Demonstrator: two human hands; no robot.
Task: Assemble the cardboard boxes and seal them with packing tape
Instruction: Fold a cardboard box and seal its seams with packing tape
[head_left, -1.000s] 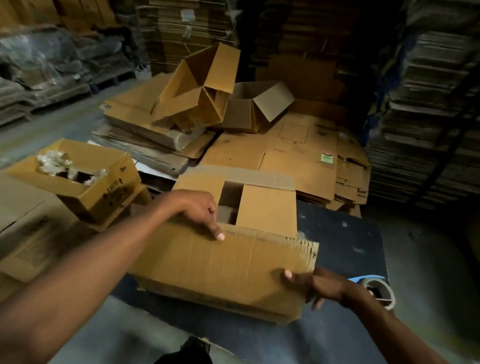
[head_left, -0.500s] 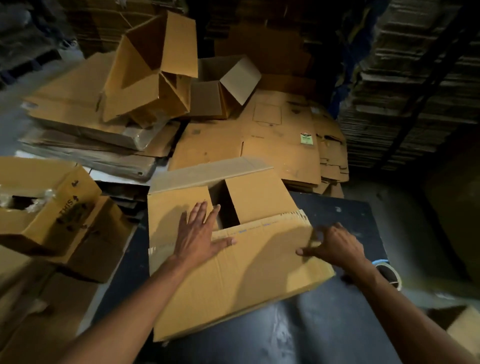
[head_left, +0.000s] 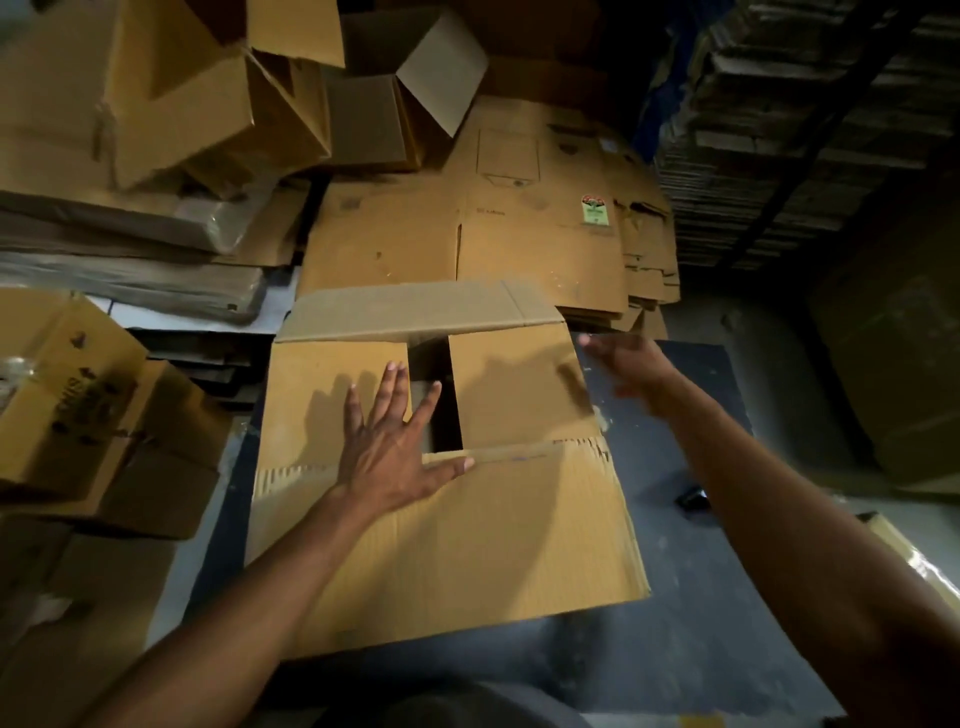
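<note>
A brown cardboard box (head_left: 509, 545) stands on the dark table (head_left: 691, 623) in front of me, its top facing up. The two short flaps are folded in, with a dark gap between them. The near long flap hangs toward me and the far long flap (head_left: 415, 312) stands out behind. My left hand (head_left: 395, 447) lies flat, fingers spread, on the left short flap and the near fold. My right hand (head_left: 623, 364), blurred, hovers open by the box's far right corner, holding nothing. No tape is in view.
Flattened cartons (head_left: 467, 234) lie stacked behind the table. Opened empty boxes (head_left: 218, 104) pile up at the back left. Another box (head_left: 78, 400) with printing sits to the left. Tall stacks of flat cardboard (head_left: 779, 130) fill the right. A small dark object (head_left: 693, 500) lies on the table.
My right hand left the near flap and swung up toward the box's far right corner. My left hand stayed pressed flat on the left flap. The view tilted further down.
</note>
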